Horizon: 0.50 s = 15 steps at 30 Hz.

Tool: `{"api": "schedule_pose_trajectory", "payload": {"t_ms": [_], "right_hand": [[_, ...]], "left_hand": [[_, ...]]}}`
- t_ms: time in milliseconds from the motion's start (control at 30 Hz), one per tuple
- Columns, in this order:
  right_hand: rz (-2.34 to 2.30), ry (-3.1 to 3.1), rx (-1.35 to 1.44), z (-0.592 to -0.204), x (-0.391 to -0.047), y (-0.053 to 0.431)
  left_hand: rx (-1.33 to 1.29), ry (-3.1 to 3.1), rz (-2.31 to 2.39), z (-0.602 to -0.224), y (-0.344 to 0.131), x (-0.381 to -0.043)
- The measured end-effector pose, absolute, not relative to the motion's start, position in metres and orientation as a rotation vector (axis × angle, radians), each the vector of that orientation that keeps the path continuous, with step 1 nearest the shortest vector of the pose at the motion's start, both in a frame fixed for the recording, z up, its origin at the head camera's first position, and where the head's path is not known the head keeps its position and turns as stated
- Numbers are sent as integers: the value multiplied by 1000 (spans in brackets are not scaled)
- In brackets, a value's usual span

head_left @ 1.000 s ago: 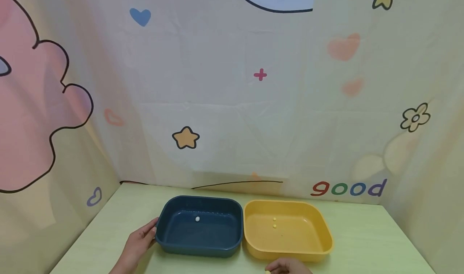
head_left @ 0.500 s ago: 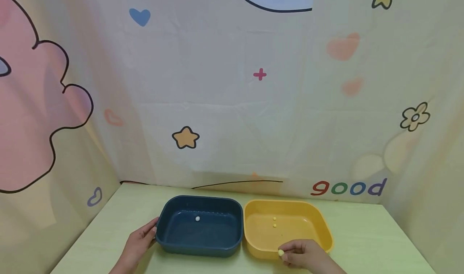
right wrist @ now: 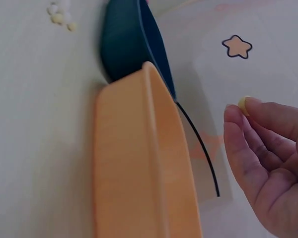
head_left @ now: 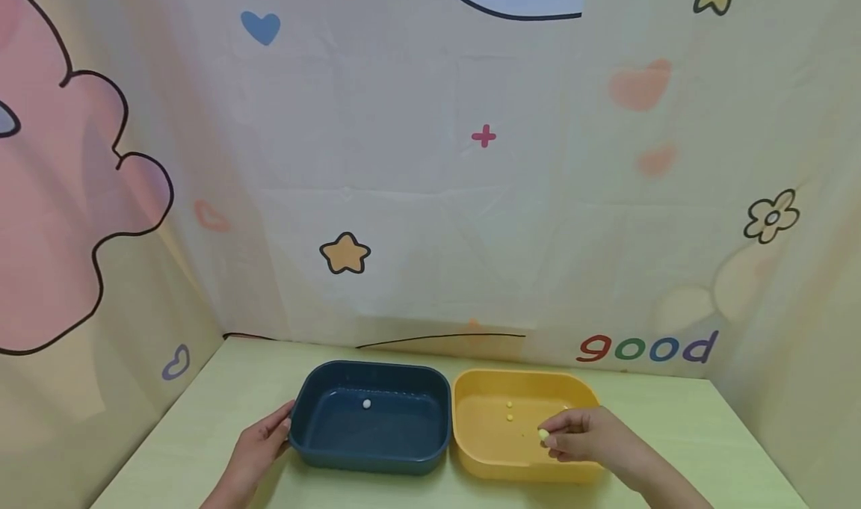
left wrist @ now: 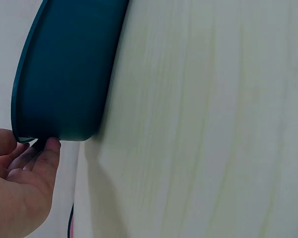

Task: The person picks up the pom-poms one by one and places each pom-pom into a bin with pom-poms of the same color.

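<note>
A dark blue plastic basin (head_left: 373,460) stands on the left, with one small white ball (head_left: 366,403) inside. At its left end my left hand (head_left: 258,449) grips the rim; the left wrist view shows the fingers (left wrist: 49,156) up against that end of the basin. My right hand (head_left: 585,438) pinches a small pale yellow ball (right wrist: 245,105) between thumb and fingertips, above the front right part of the yellow basin (head_left: 498,468). Two small yellow balls (head_left: 509,411) lie on the yellow basin's floor.
Both basins stand side by side on a pale green table (head_left: 679,434). In the right wrist view, several loose white and yellow balls (right wrist: 62,15) lie on the table in front of the blue basin. A printed curtain (head_left: 417,270) hangs behind and at the sides.
My right hand has risen from the table's front edge, moving forward and right with the yellow ball, over the yellow basin. The left hand has stayed on the blue basin.
</note>
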State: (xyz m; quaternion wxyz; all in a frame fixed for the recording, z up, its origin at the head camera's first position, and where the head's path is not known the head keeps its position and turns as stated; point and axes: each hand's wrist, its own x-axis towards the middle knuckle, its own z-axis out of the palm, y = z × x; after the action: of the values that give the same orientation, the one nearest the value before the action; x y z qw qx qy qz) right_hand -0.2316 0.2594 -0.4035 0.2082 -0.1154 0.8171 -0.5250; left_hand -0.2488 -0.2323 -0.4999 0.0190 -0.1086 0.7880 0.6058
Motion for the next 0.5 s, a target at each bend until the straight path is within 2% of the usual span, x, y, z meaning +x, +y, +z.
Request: {"api": "schedule_pose_trajectory", "payload": {"t_ms": [500], "right_hand": [[-1346, 2287, -357, -379, -275, 276]], "left_hand": [[-334, 2464, 1899, -501, -234, -248]]}}
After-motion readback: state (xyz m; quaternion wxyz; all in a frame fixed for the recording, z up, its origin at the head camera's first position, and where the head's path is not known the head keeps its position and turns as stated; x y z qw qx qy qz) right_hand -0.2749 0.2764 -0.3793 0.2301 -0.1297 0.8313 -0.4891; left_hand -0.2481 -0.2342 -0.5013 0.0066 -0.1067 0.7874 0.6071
